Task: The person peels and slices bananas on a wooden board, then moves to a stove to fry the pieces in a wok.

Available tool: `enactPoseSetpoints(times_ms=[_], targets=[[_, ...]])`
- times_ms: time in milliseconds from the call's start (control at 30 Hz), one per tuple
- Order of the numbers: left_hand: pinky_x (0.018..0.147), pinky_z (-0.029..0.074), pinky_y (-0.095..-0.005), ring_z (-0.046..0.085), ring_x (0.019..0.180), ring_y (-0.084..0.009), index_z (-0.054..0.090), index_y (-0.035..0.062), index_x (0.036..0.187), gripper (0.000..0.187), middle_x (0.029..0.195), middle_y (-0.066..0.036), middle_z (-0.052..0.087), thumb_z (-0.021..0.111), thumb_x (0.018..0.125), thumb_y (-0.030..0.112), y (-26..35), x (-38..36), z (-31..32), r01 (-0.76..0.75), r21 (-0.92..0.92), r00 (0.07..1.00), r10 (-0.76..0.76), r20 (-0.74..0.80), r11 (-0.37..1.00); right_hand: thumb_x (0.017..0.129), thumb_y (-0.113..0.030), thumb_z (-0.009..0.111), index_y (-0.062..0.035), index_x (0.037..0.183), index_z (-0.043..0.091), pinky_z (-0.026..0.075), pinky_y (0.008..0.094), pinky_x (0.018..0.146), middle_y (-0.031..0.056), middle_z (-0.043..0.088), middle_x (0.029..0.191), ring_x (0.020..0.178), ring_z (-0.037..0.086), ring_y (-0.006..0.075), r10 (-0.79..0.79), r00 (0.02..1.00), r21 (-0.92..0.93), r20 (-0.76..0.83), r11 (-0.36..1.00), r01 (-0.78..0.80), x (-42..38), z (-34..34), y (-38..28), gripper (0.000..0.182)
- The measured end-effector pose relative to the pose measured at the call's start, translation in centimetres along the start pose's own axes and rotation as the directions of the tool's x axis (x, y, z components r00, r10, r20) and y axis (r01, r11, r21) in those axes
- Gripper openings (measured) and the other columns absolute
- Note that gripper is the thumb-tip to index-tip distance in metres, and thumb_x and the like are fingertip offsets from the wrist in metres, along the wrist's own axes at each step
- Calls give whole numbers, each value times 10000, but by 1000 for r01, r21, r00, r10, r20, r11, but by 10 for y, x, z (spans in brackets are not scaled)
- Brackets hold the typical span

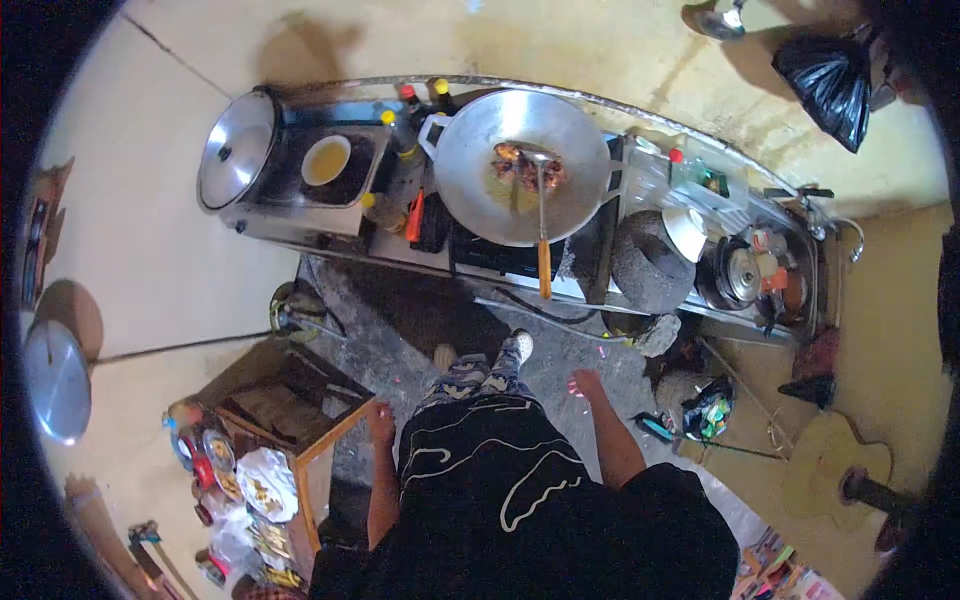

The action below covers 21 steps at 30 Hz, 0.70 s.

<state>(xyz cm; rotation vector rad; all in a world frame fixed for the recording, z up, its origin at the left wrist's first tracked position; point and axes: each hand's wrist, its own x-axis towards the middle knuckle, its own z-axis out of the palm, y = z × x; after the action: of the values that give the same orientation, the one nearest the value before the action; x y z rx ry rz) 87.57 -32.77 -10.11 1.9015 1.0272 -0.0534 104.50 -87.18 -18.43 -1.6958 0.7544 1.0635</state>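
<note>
My left hand (381, 422) hangs low beside the corner of a wooden table (330, 432), its fingers too small and dim to make out. On the other side of my body, my right hand (583, 384) is held over the floor with its fingers apart and nothing in it. Both hands are away from the counter. There, a large metal wok (460, 190) sits on the stove, with browned pieces of food (508, 170) in oil. A spatula with a wooden handle (545, 268) rests in the wok, its handle over the near rim.
Left of the wok are bottles (400, 135), a bowl of yellowish liquid (326, 160) and a large lid (238, 150). A stone mortar (640, 270), a lidded pot (742, 272) and a faucet (850, 235) are at the right. A bin (705, 405) stands on the floor.
</note>
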Motion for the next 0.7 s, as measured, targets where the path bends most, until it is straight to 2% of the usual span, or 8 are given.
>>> enactPoseSetpoints(times_ms=[100, 200, 300, 400, 500, 600, 700], targets=[[778, 474, -362, 597, 871, -246, 613, 14, 971, 193, 900, -127, 623, 562, 816, 118, 31, -37, -10, -124, 81, 990, 129, -56, 989, 890, -306, 504, -54, 1086, 583, 517, 349, 521, 108, 685, 810, 611, 649, 197, -100, 990, 142, 101, 986, 85, -5, 7, -27, 328], [731, 485, -342, 589, 843, -195, 618, 27, 969, 180, 883, -98, 618, 557, 822, 112, -56, -33, -11, -61, 103, 988, 75, -137, 993, 892, -312, 511, -55, 1053, 587, 519, 344, 529, 109, 682, 817, 623, 652, 201, -72, 990, -26, 120, 997, 76, -6, 28, -53, 313], [684, 491, -311, 587, 792, -163, 618, 35, 971, 174, 866, -86, 621, 553, 841, 130, -52, -67, -21, 78, -135, 984, -97, -147, 988, 894, -318, 509, -54, 1022, 593, 523, 348, 540, 112, 677, 832, 622, 652, 209, -108, 983, -138, 145, 982, 129, -18, 56, -62, 305], [653, 493, -288, 588, 743, -153, 614, 25, 972, 181, 816, -75, 621, 547, 851, 142, -104, -98, -25, 62, -370, 969, -145, -201, 927, 894, -313, 501, -53, 1008, 599, 528, 352, 548, 115, 672, 842, 623, 650, 215, -120, 965, -193, 232, 967, 167, -24, 82, -57, 300], [629, 497, -290, 593, 701, -159, 617, 26, 961, 179, 796, -76, 620, 535, 859, 148, -145, -151, -37, 283, -502, 886, -423, -191, 817, 881, -299, 514, -52, 1001, 601, 531, 372, 552, 111, 664, 816, 617, 642, 218, -39, 982, -402, 183, 909, 111, -27, 119, -53, 289], [578, 493, -294, 594, 655, -162, 630, 36, 938, 169, 765, -76, 616, 541, 848, 148, -210, -223, -36, 270, -408, 870, -402, -284, 872, 862, -285, 536, -50, 1004, 600, 529, 399, 560, 112, 658, 845, 649, 643, 230, -148, 971, -413, 185, 885, 214, -16, 152, -31, 282], [551, 491, -343, 593, 600, -194, 633, 26, 921, 203, 759, -107, 634, 552, 833, 190, -305, -281, -19, 331, -125, 870, -353, -344, 935, 849, -289, 559, -47, 1018, 600, 530, 422, 577, 105, 647, 891, 702, 638, 243, -322, 940, -334, 114, 879, 341, -52, 201, -14, 298]])
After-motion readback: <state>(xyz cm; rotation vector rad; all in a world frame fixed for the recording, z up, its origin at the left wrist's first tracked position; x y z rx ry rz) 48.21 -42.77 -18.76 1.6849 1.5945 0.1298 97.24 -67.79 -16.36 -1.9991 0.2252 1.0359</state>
